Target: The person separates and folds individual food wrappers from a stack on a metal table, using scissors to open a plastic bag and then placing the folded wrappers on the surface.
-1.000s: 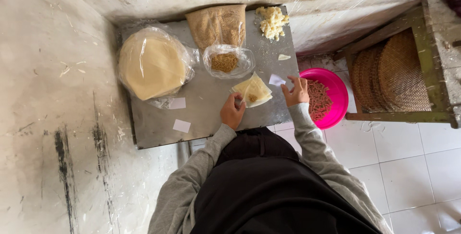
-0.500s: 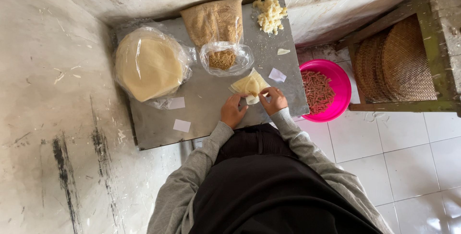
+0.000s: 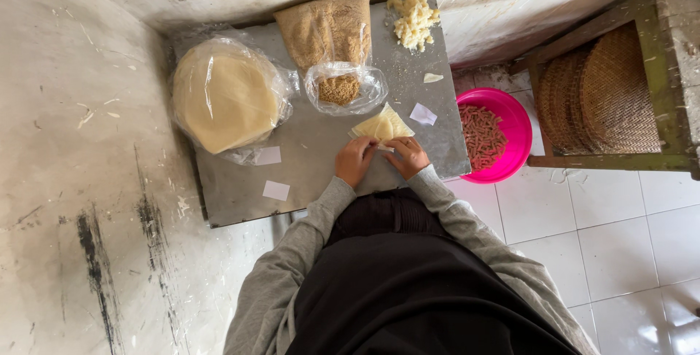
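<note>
Hands, left hand (image 3: 355, 160) and right hand (image 3: 407, 156), pinch pastry sheet (image 3: 382, 125); crumb bag (image 3: 343, 88) just beyond.

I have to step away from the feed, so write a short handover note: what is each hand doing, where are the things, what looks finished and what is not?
Left hand: fingers on the near left edge of the pale yellow triangular pastry sheet; whether it is pinched cannot be told.
Right hand: fingers on the sheet's near right edge, likewise.
The sheet lies on the grey metal table, partly folded.
Beyond it: clear bag of brown crumbs; at left, bagged stack of round pale sheets; far corner, pile of pale filling.
Done: rolled pieces lie in the pink plastic bowl on the floor at right.
Left: this sheet is not yet rolled.
</note>
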